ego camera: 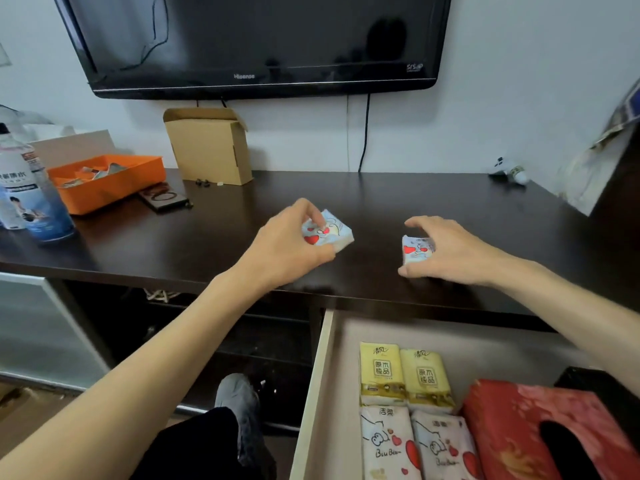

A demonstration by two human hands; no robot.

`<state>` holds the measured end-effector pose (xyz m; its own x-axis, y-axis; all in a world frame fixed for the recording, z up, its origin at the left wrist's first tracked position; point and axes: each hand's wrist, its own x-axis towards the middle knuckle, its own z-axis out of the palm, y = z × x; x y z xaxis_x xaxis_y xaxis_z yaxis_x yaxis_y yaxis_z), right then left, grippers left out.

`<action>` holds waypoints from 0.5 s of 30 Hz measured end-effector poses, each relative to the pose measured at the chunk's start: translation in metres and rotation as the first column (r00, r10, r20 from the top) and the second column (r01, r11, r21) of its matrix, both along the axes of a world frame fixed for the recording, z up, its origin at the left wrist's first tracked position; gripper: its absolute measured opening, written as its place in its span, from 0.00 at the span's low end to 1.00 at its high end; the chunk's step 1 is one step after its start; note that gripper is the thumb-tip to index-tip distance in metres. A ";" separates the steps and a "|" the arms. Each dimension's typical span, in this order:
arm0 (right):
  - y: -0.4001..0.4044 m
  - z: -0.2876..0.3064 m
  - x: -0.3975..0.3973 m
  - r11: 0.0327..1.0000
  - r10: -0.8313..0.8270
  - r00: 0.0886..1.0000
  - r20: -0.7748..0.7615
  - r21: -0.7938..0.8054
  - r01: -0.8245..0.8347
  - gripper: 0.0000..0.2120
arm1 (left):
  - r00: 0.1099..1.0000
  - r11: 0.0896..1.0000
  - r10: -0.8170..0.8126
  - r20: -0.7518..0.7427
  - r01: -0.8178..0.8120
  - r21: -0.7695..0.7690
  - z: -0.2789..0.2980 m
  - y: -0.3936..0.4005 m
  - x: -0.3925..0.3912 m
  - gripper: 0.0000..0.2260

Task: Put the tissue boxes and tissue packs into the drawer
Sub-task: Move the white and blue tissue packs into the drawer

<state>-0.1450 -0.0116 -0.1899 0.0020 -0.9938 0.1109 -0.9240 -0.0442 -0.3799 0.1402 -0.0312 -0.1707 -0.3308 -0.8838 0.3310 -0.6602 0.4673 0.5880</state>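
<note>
Two small light-blue tissue packs with red hearts lie on the dark table. My left hand (289,242) pinches the left tissue pack (332,233), tilting it up off the surface. My right hand (450,249) closes its fingers over the right tissue pack (414,249), which rests on the table. Below the table's front edge the drawer (317,386) stands pulled out. It holds two yellow tissue packs (403,374), two white heart-print tissue packs (415,445) and a red tissue box (540,431).
An orange tray (110,188), a blue bottle (31,192) and a dark wallet-like item (164,199) sit at the table's left. A cardboard box (211,145) stands at the back under a wall-mounted TV (256,43). A small toy (509,171) lies back right.
</note>
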 end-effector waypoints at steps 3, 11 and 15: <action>0.011 -0.001 -0.015 0.999 0.031 0.998 0.051 0.037 -0.033 0.36 | 0.984 0.989 -0.136 0.111 0.127 0.080 -0.010 0.005 -0.026 0.22; 0.021 -0.002 -0.028 0.995 0.085 0.988 0.128 0.050 -0.092 0.40 | 0.940 0.943 -0.272 0.206 0.218 0.252 -0.025 0.001 -0.046 0.37; 0.030 0.000 -0.024 0.991 0.130 0.979 0.154 0.001 -0.132 0.34 | 0.936 0.954 -0.277 0.217 0.240 0.180 -0.020 0.006 -0.045 0.33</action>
